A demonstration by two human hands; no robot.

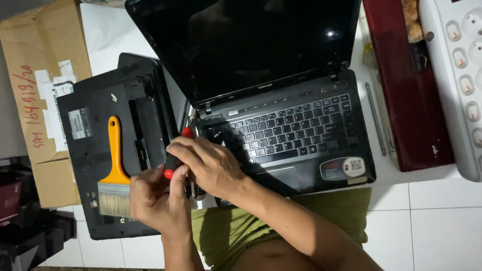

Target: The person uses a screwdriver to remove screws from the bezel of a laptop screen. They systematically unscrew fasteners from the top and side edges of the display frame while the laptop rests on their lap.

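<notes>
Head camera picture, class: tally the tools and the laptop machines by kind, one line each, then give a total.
Open black laptop with dark screen and keyboard: 1
Upturned black laptop base lying bottom side up: 1
Orange-handled paintbrush with pale bristles: 1
Red-and-black handled screwdriver, held by the left hand and right hand: 1
Total: 4

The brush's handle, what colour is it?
Orange, on the brush in the head view.
</notes>
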